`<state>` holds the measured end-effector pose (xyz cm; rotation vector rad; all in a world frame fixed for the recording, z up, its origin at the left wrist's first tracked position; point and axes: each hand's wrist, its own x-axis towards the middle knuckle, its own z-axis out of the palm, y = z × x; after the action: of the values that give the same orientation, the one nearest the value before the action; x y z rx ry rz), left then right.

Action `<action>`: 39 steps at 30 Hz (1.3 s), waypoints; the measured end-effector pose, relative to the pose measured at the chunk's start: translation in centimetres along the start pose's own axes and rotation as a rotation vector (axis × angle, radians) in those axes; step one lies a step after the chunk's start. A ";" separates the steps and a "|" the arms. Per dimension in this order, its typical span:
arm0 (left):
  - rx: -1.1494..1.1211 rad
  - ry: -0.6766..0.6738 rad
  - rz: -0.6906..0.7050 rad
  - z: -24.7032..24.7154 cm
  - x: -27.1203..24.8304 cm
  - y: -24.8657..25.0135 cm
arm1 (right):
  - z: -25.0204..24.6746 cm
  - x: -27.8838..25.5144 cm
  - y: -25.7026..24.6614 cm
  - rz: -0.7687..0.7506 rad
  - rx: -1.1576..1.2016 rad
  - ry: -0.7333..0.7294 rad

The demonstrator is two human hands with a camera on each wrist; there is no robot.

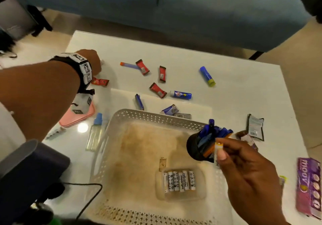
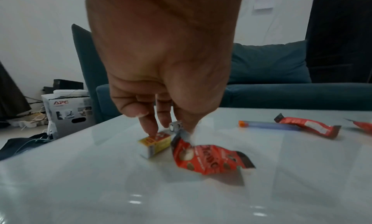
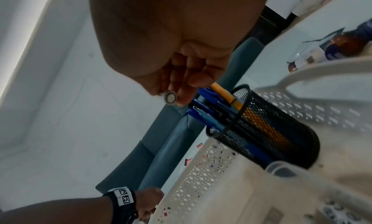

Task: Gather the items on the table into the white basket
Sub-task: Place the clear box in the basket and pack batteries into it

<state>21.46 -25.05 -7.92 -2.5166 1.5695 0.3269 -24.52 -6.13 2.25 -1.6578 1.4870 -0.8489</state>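
At the far left of the table (image 1: 226, 68) the left hand (image 1: 92, 61) reaches down, fingers curled, its tips on a small yellow-and-red box (image 2: 156, 144) and pinching a small grey cylinder (image 2: 176, 126); whether that is a battery I cannot tell. A red wrapper (image 2: 209, 159) lies just beside the box. Nearer the person on that side sit one pink case (image 1: 78, 118) and one clear bottle with a blue cap (image 1: 95, 134).

Toward the middle, four red wrappers show in the head view, with one orange-tipped blue tube (image 1: 129, 65), two blue wrappers, and two blue sticks (image 1: 207, 76).

The white basket (image 1: 139, 118) stands at the near middle of the table. Inside it are one clear case of batteries (image 1: 179, 181) showing six in a row, and one black mesh pen cup (image 3: 267, 132) in its right far corner.

Over the basket's right side the right hand (image 1: 247, 169) pinches a single battery (image 1: 217, 151) between thumb and fingers. Further right lie one dark sachet (image 1: 255, 127) and one purple tube box (image 1: 308, 188).
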 end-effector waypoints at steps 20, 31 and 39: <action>-1.083 -0.296 0.251 -6.4 -34.0 10.7 | 0.1 -3.0 -1.1 0.001 -0.036 -0.158; -0.704 -0.509 0.263 2.1 -35.9 14.7 | 0.5 -5.3 3.1 0.257 -0.524 -0.268; -0.586 -0.448 0.271 5.0 -34.0 16.8 | 2.8 -3.7 3.8 0.220 -0.648 -0.250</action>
<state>-8.66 -1.75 -3.97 -2.3194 1.7960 1.4597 -24.46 -2.44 -2.46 -1.9058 1.8284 -0.0181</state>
